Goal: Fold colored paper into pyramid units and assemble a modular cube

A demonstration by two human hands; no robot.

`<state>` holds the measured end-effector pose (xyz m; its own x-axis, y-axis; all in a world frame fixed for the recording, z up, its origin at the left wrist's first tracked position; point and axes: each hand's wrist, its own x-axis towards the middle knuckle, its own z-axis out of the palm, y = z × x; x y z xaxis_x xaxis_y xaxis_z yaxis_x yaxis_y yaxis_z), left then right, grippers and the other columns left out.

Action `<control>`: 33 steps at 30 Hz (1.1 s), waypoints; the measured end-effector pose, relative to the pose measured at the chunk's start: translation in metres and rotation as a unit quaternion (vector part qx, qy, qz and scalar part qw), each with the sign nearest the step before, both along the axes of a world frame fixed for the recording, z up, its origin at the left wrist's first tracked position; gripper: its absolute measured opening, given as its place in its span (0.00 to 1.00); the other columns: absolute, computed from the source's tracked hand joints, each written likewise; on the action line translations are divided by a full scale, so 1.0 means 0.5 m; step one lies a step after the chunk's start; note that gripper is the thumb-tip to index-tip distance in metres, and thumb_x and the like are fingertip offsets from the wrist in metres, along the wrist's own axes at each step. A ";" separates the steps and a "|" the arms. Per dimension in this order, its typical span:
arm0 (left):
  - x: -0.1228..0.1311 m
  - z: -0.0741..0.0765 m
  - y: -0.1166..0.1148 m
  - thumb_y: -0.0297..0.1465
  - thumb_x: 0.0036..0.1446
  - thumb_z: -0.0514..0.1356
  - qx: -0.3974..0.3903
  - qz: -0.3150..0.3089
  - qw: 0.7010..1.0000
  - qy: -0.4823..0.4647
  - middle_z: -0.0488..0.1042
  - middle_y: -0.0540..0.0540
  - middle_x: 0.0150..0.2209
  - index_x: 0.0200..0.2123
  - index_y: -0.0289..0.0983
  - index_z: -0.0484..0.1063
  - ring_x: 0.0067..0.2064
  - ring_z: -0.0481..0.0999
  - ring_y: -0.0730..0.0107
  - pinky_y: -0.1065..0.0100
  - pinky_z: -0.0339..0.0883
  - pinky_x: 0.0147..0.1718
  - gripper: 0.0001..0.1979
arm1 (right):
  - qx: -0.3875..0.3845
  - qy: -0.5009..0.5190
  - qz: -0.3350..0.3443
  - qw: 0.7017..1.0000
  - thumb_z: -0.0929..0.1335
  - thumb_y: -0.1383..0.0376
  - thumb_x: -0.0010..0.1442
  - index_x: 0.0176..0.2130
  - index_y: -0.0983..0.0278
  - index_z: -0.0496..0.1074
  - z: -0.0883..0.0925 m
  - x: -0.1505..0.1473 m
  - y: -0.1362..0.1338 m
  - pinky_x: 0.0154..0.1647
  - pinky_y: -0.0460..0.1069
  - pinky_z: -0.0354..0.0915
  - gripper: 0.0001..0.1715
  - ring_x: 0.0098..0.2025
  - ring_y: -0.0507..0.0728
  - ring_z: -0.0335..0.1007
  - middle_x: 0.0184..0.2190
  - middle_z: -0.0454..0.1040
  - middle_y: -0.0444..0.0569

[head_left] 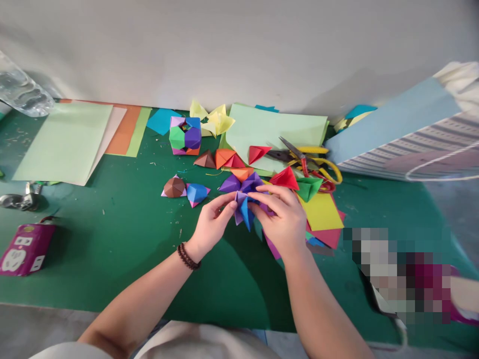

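Over the green table, my left hand (213,222) pinches the left edge of a folded purple and blue paper piece (245,212). My right hand (282,214) grips the same piece from the right, thumb and fingers bent around it. Just behind the fingers are folded purple papers (229,185) and an orange one (242,173). A red folded piece (285,178) and a green one (310,188) lie past my right fingers. To the left sit a brown folded piece (174,187) and a blue one (197,193), both with pink points.
A multicoloured paper ball (185,136) stands at the back near pale yellow folded paper (213,119). Scissors (299,154) lie back right beside a blue box (396,119). Paper sheets (67,142), a bottle (26,89) and a purple carton (28,249) are left.
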<state>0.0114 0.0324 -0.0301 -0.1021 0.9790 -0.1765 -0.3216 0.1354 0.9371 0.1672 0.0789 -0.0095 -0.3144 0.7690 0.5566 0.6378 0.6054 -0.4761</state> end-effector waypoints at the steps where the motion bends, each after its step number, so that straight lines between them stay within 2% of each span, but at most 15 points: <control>1: -0.001 -0.002 0.000 0.41 0.57 0.64 -0.007 0.002 1.000 -0.002 0.79 0.44 0.46 0.47 0.39 0.78 0.45 0.77 0.64 0.65 0.70 0.47 0.17 | -0.003 0.002 0.002 1.000 0.69 0.63 0.62 0.39 0.54 0.80 0.000 0.001 0.001 0.34 0.53 0.74 0.07 0.34 0.56 0.74 0.41 0.76 0.49; 6: -0.003 -0.001 0.002 0.45 0.56 0.64 -0.047 -0.022 0.997 -0.062 0.79 0.44 0.44 0.47 0.38 0.78 0.43 0.77 0.65 0.65 0.73 0.42 0.21 | 0.004 -0.016 0.027 1.000 0.69 0.62 0.62 0.40 0.54 0.80 0.000 0.003 0.005 0.38 0.55 0.73 0.07 0.34 0.56 0.71 0.42 0.76 0.50; 9: -0.004 0.007 0.000 0.47 0.56 0.62 -0.039 -0.056 0.995 -0.067 0.78 0.44 0.44 0.47 0.38 0.77 0.43 0.76 0.65 0.68 0.73 0.39 0.22 | 0.027 -0.056 0.028 0.998 0.69 0.62 0.63 0.40 0.53 0.80 -0.002 0.004 0.005 0.40 0.56 0.72 0.08 0.34 0.56 0.70 0.43 0.77 0.49; 13: -0.003 0.018 -0.003 0.37 0.54 0.66 -0.021 -0.087 0.996 0.000 0.76 0.45 0.42 0.47 0.37 0.74 0.43 0.75 0.66 0.69 0.71 0.38 0.18 | 0.043 -0.069 0.041 0.996 0.70 0.62 0.62 0.44 0.53 0.78 -0.010 0.002 0.003 0.43 0.56 0.72 0.10 0.38 0.58 0.73 0.45 0.77 0.49; 17: -0.002 0.021 -0.003 0.24 0.52 0.60 -0.023 -0.060 0.997 0.033 0.75 0.45 0.43 0.44 0.36 0.73 0.42 0.75 0.68 0.71 0.70 0.36 0.14 | 0.030 0.003 0.028 0.999 0.70 0.61 0.62 0.48 0.55 0.75 -0.008 -0.002 0.001 0.46 0.58 0.73 0.13 0.46 0.62 0.75 0.46 0.76 0.52; 20: -0.004 0.020 0.000 0.20 0.49 0.57 -0.013 -0.014 0.998 0.060 0.76 0.47 0.42 0.41 0.36 0.73 0.43 0.75 0.69 0.71 0.69 0.39 0.15 | -0.001 0.033 0.043 0.999 0.71 0.60 0.60 0.50 0.56 0.72 0.000 -0.006 -0.006 0.48 0.59 0.74 0.18 0.51 0.63 0.73 0.48 0.74 0.54; 22: -0.005 0.020 0.001 0.20 0.49 0.57 -0.010 0.012 0.998 0.066 0.76 0.47 0.42 0.41 0.36 0.73 0.43 0.75 0.69 0.71 0.69 0.39 0.15 | -0.019 0.027 0.060 0.998 0.72 0.60 0.58 0.50 0.58 0.71 0.003 -0.010 -0.012 0.50 0.60 0.73 0.20 0.52 0.64 0.72 0.50 0.73 0.55; 24: -0.005 0.020 0.002 0.22 0.51 0.57 -0.007 0.026 0.998 0.056 0.76 0.47 0.41 0.41 0.36 0.72 0.42 0.75 0.69 0.71 0.69 0.38 0.13 | -0.036 0.017 0.063 0.997 0.72 0.62 0.58 0.49 0.59 0.70 0.001 -0.016 -0.017 0.52 0.61 0.72 0.18 0.53 0.64 0.71 0.50 0.73 0.56; 27: -0.002 0.019 0.001 0.26 0.53 0.60 -0.009 0.033 0.999 0.022 0.75 0.47 0.39 0.40 0.36 0.72 0.39 0.74 0.71 0.72 0.69 0.35 0.09 | -0.063 0.029 0.047 0.996 0.69 0.66 0.60 0.47 0.60 0.70 -0.007 -0.023 -0.017 0.49 0.59 0.73 0.13 0.52 0.63 0.71 0.49 0.73 0.56; 29: 0.000 0.017 0.000 0.28 0.53 0.62 -0.017 0.036 0.999 -0.016 0.74 0.48 0.37 0.39 0.36 0.72 0.37 0.73 0.73 0.73 0.69 0.33 0.09 | -0.083 0.040 0.041 0.995 0.68 0.67 0.60 0.47 0.61 0.70 -0.012 -0.025 -0.015 0.46 0.57 0.74 0.13 0.52 0.62 0.72 0.48 0.73 0.56; 33: 0.002 0.014 0.000 0.30 0.50 0.65 -0.049 0.018 0.994 -0.093 0.71 0.50 0.35 0.39 0.36 0.70 0.35 0.72 0.74 0.71 0.71 0.33 0.12 | -0.140 0.043 0.037 0.989 0.68 0.67 0.62 0.49 0.61 0.71 -0.017 -0.022 -0.011 0.38 0.54 0.74 0.14 0.40 0.58 0.75 0.43 0.76 0.53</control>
